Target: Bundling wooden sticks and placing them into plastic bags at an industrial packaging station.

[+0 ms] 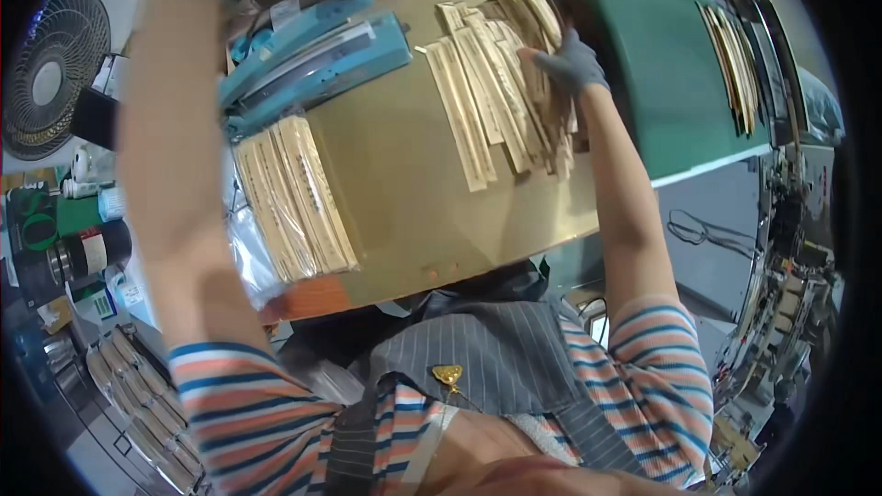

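Note:
My right hand [574,66], in a grey glove that leaves the thumb tip bare, is at the right side of a loose pile of narrow paper-wrapped sticks [496,83]. Its thumb reaches left over the pile, apart from the fingers, which are partly hidden; the hand looks open and grips nothing I can see. The cream packets fan out unevenly on the tan tabletop [386,174]. My left forearm [175,110] stretches up, smeared by motion, and its hand is lost past the top edge.
Left of centre stands a blue sealing machine [322,64] with a long arm. Below it lie clear bags of packets [296,197]. A green surface [666,64] at right bears a row of packets [729,69]. Far left are a fan [50,78] and a black flask [87,253].

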A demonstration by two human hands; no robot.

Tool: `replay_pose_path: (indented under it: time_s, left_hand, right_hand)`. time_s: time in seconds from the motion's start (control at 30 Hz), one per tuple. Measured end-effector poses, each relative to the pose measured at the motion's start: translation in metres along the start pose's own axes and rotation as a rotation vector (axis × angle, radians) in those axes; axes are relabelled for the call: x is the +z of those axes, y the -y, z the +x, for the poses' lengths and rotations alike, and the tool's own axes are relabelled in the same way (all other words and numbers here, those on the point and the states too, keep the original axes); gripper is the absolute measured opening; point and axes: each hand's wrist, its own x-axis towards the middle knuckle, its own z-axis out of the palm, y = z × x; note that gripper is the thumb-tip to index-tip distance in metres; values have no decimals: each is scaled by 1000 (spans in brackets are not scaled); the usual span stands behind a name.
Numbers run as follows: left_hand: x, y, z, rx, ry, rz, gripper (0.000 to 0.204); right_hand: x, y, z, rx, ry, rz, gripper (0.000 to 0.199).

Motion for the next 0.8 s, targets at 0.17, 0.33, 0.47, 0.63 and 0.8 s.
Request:
replay_pose_path:
  time_s: [0.17,0.33,0.47,0.63,0.8]
  left_hand:
    - [59,-218,-186,-946,399,-567,65]
    - [57,-258,-223,-1603,114,-1188,78]
    - [18,-254,-232,-1500,395,-1158,73]
    - [-76,-259,-185,-921,115,-1423,64]
    - [-101,-253,-198,-761,135,-1392,87]
  right_hand:
    - [20,12,-25,-104,-125,-111,104]
    - [73,36,-102,-170,207,600,71]
    - [86,37,-119,40,865,1615,43]
    - [13,81,-177,-568,400,1525,61]
    - [-9,79,-191,-935,467,1299,69]
